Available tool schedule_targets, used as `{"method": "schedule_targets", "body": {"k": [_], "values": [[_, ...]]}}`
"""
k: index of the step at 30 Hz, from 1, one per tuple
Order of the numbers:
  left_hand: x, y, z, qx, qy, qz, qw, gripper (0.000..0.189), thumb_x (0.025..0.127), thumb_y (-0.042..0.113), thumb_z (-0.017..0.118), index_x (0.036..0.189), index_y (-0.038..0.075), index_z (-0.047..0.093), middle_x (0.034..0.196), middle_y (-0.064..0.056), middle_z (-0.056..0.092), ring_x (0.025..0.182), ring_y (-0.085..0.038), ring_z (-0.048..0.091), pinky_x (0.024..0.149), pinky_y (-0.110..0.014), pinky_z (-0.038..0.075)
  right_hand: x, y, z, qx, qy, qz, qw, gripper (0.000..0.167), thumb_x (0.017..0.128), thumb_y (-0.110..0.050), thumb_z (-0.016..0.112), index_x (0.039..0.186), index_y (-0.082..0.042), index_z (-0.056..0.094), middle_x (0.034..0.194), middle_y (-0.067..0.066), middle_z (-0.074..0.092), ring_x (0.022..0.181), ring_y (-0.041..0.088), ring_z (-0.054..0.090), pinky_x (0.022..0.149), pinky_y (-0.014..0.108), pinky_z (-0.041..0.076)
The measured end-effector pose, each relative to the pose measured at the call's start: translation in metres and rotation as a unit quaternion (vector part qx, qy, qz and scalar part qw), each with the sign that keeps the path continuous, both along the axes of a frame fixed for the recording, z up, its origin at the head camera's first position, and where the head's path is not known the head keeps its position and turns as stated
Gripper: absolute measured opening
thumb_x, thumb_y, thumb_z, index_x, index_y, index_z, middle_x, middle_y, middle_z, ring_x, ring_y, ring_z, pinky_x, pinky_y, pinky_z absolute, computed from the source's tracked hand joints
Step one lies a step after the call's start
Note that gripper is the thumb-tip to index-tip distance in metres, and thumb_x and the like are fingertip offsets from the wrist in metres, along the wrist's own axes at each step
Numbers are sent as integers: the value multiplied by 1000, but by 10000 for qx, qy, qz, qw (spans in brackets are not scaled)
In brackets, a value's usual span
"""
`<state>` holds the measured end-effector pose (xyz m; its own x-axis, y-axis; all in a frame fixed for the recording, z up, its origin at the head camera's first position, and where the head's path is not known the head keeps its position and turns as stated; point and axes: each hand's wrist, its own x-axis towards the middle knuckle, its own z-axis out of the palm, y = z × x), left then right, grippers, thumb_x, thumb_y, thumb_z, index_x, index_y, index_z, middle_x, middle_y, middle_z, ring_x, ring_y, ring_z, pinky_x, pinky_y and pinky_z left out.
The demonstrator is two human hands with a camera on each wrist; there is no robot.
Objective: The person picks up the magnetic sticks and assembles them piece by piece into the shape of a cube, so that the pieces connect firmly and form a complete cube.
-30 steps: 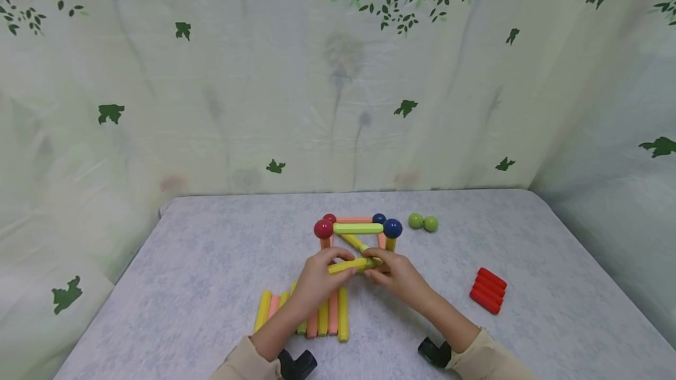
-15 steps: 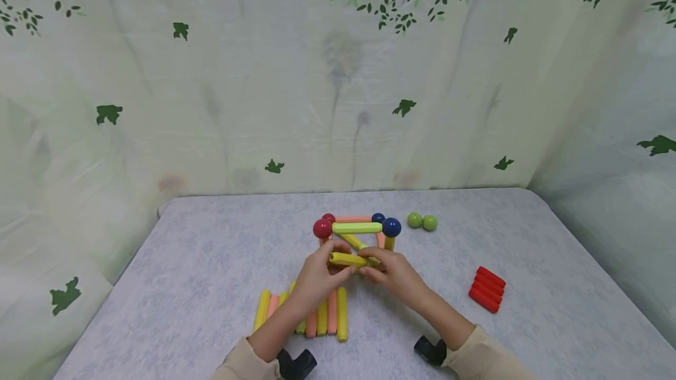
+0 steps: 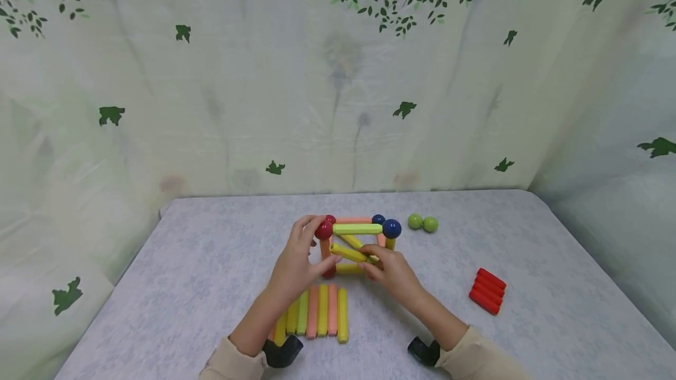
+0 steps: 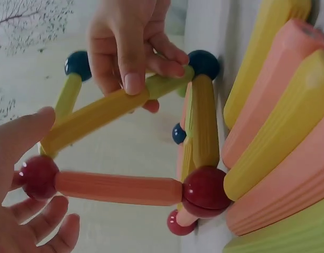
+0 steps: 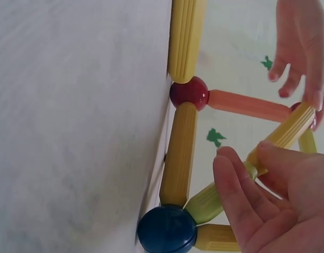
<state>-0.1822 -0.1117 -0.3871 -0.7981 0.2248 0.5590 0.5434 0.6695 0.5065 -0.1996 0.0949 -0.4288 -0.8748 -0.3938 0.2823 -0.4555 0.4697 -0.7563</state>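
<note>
A box-like frame of magnetic sticks and balls stands mid-table. My left hand (image 3: 296, 257) reaches its near left upper corner, with fingers curled round the red ball (image 4: 39, 178). Its thumb touches the raised end of a yellow stick (image 4: 93, 118). That stick slants across the frame's near side, meeting a light green stick (image 4: 169, 83) end to end. Near this joint, my right hand (image 3: 395, 271) pinches the yellow stick between thumb and fingers. The green stick's other end meets the lower blue ball (image 5: 167, 230). A coral stick (image 4: 119, 188) joins the near red balls.
Before the frame lies a row of yellow, coral and green sticks (image 3: 323, 309), partly under the left forearm. Several red sticks (image 3: 487, 291) lie side by side at right. Two green balls (image 3: 415, 221) sit behind the frame. A leaf-printed cloth (image 3: 296, 87) hangs behind the table.
My left hand has left the yellow stick's left end and moved up and left to the red ball. The stick's left end has risen, while the right hand keeps its pinch.
</note>
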Motion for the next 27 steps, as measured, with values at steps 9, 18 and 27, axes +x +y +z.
{"method": "schedule_targets", "body": {"k": [9,18,27], "values": [[-12,4,-3,225,-160,35,9996,61,72,12,76,124,9,44,115,-11,45,81,-16,51,66,-25,49,-1,-9,-1,-12,162,-534,9984,21,86,-11,61,106,-4,59,89,4,60,55,5,53,51,20,47],[-15,6,-5,408,-299,118,9986,56,73,5,74,120,8,44,104,-10,51,82,-19,55,68,-28,51,1,-11,3,157,222,-770,9967,26,86,-12,61,110,-4,58,102,9,61,66,8,60,56,17,48],[-11,4,-5,1006,-968,81,9902,55,81,14,68,128,12,40,106,-6,54,63,-11,50,51,-21,47,8,22,17,-317,3006,-1067,9472,40,74,-2,71,110,-2,53,95,9,51,81,19,49,70,28,45]]}}
